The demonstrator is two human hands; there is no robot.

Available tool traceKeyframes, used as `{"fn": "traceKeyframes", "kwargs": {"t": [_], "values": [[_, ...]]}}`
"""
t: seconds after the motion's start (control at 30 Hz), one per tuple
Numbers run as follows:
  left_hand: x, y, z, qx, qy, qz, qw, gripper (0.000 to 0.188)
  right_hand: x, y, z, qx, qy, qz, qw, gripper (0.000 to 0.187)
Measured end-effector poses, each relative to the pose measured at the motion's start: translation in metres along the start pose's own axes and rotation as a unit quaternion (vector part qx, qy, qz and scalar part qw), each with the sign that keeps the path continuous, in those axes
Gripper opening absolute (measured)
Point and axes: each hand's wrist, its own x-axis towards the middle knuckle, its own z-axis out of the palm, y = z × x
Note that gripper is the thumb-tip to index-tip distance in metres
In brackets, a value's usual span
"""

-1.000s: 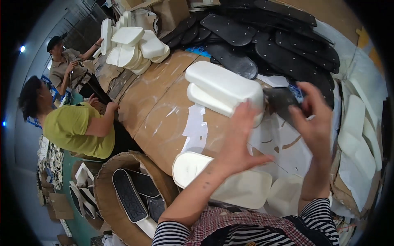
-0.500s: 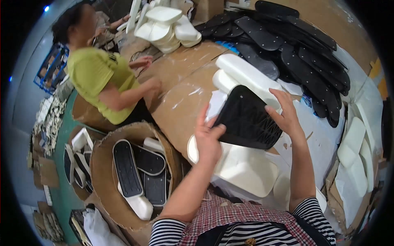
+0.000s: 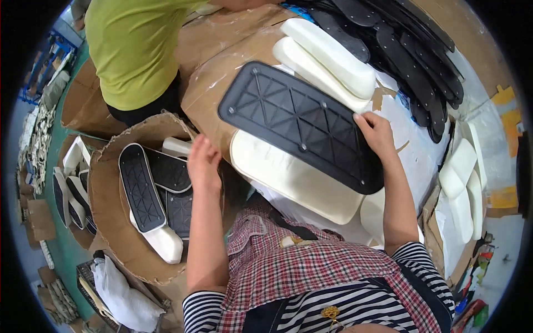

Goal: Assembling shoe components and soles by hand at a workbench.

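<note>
My right hand (image 3: 376,133) grips a black ribbed plastic panel (image 3: 302,119) by its right-hand edge. The panel is long, with rounded ends and lattice ribs facing up, and it tilts above the work surface. Under it lies a large cream-white padded piece (image 3: 300,180) with rounded corners. Apart from the panel, my left hand (image 3: 204,164) is raised beside the rim of a big cardboard box (image 3: 105,186), its fingers loosely bent and nothing visible in them. Just beyond the panel rest two long white padded pieces (image 3: 327,61).
Inside the cardboard box are several white pads with black ribbed panels (image 3: 142,186). A pile of black panels (image 3: 405,55) covers the far right of the cardboard-topped table (image 3: 202,91). More white pads (image 3: 461,172) stand at right. A person in a yellow-green shirt (image 3: 136,53) bends over the far left.
The black panel has swung from steeply tilted to a broad, long view. My left hand has let go of it and moved left toward the box. The co-worker has come nearer and leans over.
</note>
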Motion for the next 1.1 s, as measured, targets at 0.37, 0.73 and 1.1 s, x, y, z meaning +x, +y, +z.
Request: {"fn": "traceKeyframes", "kwargs": {"t": [0.37,0.73,1.1], "values": [[0.022,-0.068,-0.028,0.186,-0.059,-0.109,0.975,0.046,-0.07,0.06,0.003,-0.04,-0.107,0.033,0.993,0.033],[0.072,-0.08,-0.062,0.185,-0.037,0.039,0.981,0.025,-0.071,0.079,-0.018,0.142,0.065,0.187,0.97,0.038],[0.026,-0.054,0.088,0.571,-0.289,0.229,0.734,0.048,-0.089,0.086,-0.042,0.343,0.144,0.262,0.89,0.029]]}}
